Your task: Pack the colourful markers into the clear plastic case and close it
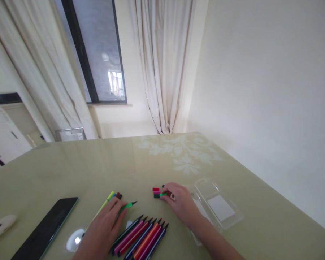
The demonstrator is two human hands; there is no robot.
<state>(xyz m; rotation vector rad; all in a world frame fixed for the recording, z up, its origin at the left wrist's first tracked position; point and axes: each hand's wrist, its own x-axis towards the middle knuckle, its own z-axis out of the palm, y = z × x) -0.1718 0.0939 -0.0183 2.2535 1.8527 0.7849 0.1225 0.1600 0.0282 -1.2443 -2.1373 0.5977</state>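
My left hand (108,216) is closed around a green marker (128,205), its dark tip bare and pointing right. Under and beyond that hand lie several capped markers, among them a yellow marker (106,202). Between finger and thumb, my right hand (181,199) pinches a small green cap (163,194), partly hidden by the fingers. Close by on the table are a red cap (156,189), a pink cap (156,192) and a dark green cap (156,196). A row of uncapped markers (144,238) lies between my forearms, tips pointing away from me.
An open clear plastic case (219,202) lies right of my right hand. To the left are a dark phone or tablet (47,227) and a white oval object (1,226). A wall (273,108) borders the table (105,166) on the right; curtains (165,65) hang behind.
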